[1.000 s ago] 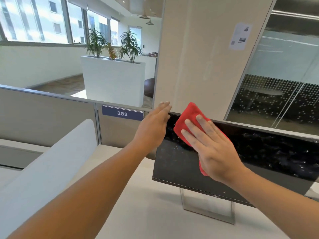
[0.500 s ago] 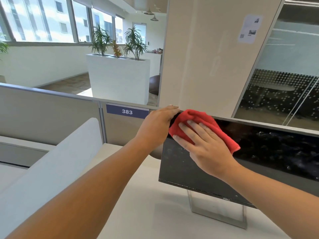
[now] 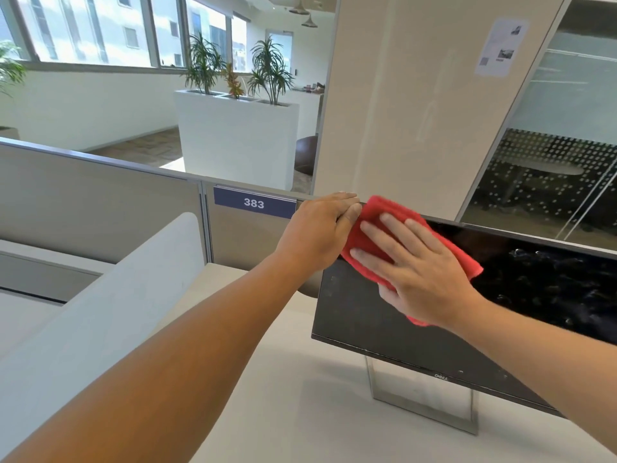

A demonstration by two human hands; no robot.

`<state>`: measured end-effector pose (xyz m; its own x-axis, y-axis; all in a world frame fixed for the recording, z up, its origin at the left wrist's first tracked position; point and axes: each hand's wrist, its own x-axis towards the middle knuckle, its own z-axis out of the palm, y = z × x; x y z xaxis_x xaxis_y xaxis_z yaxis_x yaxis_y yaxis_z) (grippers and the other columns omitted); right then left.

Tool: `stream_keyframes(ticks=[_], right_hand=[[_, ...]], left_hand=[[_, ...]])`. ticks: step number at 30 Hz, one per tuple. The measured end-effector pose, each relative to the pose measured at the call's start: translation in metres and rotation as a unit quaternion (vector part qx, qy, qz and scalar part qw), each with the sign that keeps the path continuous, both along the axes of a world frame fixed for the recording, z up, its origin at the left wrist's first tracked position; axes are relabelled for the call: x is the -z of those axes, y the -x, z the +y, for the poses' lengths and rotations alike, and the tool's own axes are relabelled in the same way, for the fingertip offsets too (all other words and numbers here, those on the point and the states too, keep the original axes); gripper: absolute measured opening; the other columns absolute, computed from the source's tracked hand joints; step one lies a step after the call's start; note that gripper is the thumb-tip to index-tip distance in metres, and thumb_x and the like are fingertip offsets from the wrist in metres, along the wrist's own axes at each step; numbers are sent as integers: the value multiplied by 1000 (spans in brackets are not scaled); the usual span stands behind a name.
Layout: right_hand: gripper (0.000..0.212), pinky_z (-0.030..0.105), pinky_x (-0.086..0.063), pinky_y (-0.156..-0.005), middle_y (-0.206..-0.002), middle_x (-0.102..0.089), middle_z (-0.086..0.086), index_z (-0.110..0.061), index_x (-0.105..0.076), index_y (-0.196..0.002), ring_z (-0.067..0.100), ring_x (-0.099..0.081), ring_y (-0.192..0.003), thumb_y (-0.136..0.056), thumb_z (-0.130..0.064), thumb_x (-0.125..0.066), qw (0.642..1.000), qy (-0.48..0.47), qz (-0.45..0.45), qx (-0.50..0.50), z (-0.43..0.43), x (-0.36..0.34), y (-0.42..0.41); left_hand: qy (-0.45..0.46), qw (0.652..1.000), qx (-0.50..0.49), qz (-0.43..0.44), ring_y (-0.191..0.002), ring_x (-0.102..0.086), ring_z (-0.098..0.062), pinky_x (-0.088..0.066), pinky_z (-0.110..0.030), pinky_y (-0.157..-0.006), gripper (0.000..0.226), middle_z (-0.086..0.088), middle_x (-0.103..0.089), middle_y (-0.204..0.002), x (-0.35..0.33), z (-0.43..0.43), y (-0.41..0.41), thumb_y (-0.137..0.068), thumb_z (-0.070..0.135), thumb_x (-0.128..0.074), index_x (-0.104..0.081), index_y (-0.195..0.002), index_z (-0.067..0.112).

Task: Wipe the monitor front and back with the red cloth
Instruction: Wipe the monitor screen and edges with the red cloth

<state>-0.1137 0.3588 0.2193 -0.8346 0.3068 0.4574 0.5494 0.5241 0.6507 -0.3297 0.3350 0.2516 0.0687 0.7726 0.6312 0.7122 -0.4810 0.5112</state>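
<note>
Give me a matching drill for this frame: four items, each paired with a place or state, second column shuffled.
Column 1:
1. left hand
2. right hand
3. red fabric cloth
4. blue "383" desk sign

Column 2:
A. fixed on the grey partition
B. flat on the cloth, fingers spread
C. gripping the top left corner of the black flat-panel monitor
D. pressed against the screen's upper left

Pairs: 1-C, 2-B, 3-D, 4-A
</note>
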Motion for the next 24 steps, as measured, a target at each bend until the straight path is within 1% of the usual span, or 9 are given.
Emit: stream_keyframes(ticks=[2, 5, 8, 10, 13, 17, 19, 21, 24], right_hand=[[59, 52, -18, -122, -164, -20, 11, -30, -39, -151, 35, -14, -152, -93, -36, -52, 1000, -3, 12, 14, 1, -3, 14], [55, 49, -19, -122, -160, -31, 11, -30, -42, -148, 35, -20, -151, -94, -30, -51, 1000, 4, -6, -8, -1, 15, 32], [51, 50, -10, -124, -160, -30, 11, -26, -43, -146, 37, -20, -150, -97, -28, -54, 995, 50, -84, -17, -3, 43, 40], [47, 50, -8, -123, -159, -33, 10, -23, -52, -139, 38, -23, -148, -94, -26, -62, 989, 61, -135, -21, -4, 60, 41], [36, 48, -6, -122, -156, -39, 7, -22, -64, -127, 34, -28, -147, -91, -25, -64, 972, 76, -221, -14, -10, 91, 29], [37, 49, 6, -123, -154, -42, 6, -21, -64, -128, 32, -29, -146, -92, -24, -60, 947, 62, -313, -29, -8, 108, 2], [38, 48, 1, -122, -153, -43, 7, -19, -62, -130, 33, -32, -145, -95, -18, -46, 957, 42, -282, -49, -5, 95, 0], [44, 48, -9, -122, -153, -43, 8, -19, -60, -133, 33, -35, -144, -96, -15, -38, 982, 24, -181, -49, -2, 67, 5], [47, 49, -22, -121, -154, -43, 7, -24, -56, -139, 32, -35, -145, -92, -17, -50, 999, -21, 34, -15, 3, 18, 18]], left_hand=[[-2, 1000, 11, -7, -118, -57, -9, -42, -24, -103, 35, 6, -67, -124, 0, -1, -1, -104, 30, -40, -69, -120, 19], [9, 1000, -4, -23, -122, -56, -12, -38, -21, -107, 36, 3, -66, -127, 3, -2, -2, -104, 30, -40, -69, -119, 16], [15, 1000, -23, -1, -127, -52, -12, -30, -14, -104, 36, 0, -63, -132, 1, -5, -1, -104, 30, -41, -65, -125, 13], [13, 1000, -24, 9, -128, -51, -12, -29, -13, -104, 37, 0, -62, -133, -3, -4, 2, -104, 31, -41, -64, -127, 13], [13, 1000, -18, 19, -124, -54, -14, -36, -20, -107, 37, -1, -64, -129, -4, -3, 3, -104, 30, -41, -66, -123, 11], [17, 999, -18, 28, -126, -53, -15, -38, -26, -109, 38, -1, -62, -132, -4, -4, 4, -105, 31, -39, -65, -125, 12], [14, 999, -21, 21, -127, -52, -15, -36, -24, -109, 38, -2, -62, -133, -4, -2, 5, -104, 31, -40, -64, -127, 12], [6, 1000, -22, 10, -126, -54, -16, -37, -25, -108, 37, -2, -63, -131, -4, -1, 3, -104, 30, -40, -65, -125, 11], [-9, 1000, -16, -5, -117, -59, -16, -44, -26, -100, 34, 0, -68, -123, -5, 0, 0, -104, 28, -42, -70, -116, 12]])
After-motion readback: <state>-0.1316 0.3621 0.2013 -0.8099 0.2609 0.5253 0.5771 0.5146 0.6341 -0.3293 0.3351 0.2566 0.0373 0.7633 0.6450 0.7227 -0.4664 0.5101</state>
